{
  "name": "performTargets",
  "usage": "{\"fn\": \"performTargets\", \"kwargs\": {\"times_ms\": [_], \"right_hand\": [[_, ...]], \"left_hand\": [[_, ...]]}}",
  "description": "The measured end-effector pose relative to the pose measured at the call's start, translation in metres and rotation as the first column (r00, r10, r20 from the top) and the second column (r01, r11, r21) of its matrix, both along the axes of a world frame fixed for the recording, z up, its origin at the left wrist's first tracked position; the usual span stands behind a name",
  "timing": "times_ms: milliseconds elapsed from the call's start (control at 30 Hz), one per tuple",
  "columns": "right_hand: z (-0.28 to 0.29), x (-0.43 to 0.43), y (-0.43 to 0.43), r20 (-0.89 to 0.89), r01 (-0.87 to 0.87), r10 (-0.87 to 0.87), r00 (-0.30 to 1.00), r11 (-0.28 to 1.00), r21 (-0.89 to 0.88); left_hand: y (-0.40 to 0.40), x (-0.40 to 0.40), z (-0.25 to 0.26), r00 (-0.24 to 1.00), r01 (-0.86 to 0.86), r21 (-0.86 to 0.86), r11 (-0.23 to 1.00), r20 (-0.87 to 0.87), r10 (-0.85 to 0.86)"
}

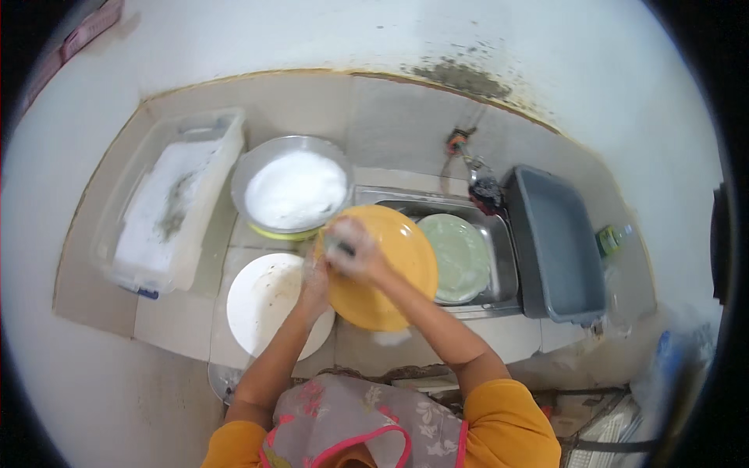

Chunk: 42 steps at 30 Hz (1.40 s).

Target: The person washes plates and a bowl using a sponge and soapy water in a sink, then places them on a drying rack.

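My left hand [315,284] grips the left edge of a large yellow plate [389,292], tilted above the counter beside the sink. Over that same edge, my right hand [360,251], blurred and wet with suds, presses a dark scrubbing pad [344,248] that is mostly hidden by the fingers. Under my left forearm lies a white plate [260,307] with brownish food residue. A round basin [240,187] of white foam stands just beyond my hands. Pale green plates [453,257] are stacked in the steel sink [504,269] to the right, partly covered by the yellow plate.
A clear plastic tub [202,248] with foamy water stands at the far left. Right of the sink, a grey plastic tub [559,251] leans on its side. The faucet [474,167] has a dark wrapping at its outlet. A green bottle [611,240] is by the right wall.
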State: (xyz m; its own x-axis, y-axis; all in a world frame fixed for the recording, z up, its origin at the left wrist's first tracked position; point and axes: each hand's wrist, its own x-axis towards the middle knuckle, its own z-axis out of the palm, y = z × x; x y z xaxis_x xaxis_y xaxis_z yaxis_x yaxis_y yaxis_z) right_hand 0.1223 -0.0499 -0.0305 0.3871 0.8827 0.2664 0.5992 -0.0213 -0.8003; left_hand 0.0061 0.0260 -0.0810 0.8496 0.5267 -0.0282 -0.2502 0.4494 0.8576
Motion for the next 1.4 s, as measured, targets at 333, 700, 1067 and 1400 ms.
{"fn": "performTargets", "kwargs": {"times_ms": [333, 700, 1067, 1400], "right_hand": [[-0.063, 0.090, -0.012, 0.899, 0.626, -0.371, 0.233, 0.764, 0.153], [-0.073, 0.075, -0.052, 0.425, 0.601, -0.670, 0.609, 0.739, 0.304], [-0.074, 0.039, -0.012, -0.779, 0.514, 0.038, 0.625, 0.731, 0.448], [-0.109, 0.016, -0.011, -0.120, 0.291, -0.272, 0.955, 0.778, 0.557]], "left_hand": [[-0.048, 0.066, 0.018, 0.968, -0.086, 0.386, 0.918, -0.186, 0.169], [-0.023, 0.057, 0.052, 0.936, -0.311, 0.564, 0.765, 0.043, 0.349], [-0.010, 0.049, 0.069, 0.901, -0.329, 0.690, 0.645, 0.023, 0.434], [-0.004, 0.049, 0.080, 0.927, -0.319, 0.572, 0.755, 0.023, 0.374]]}}
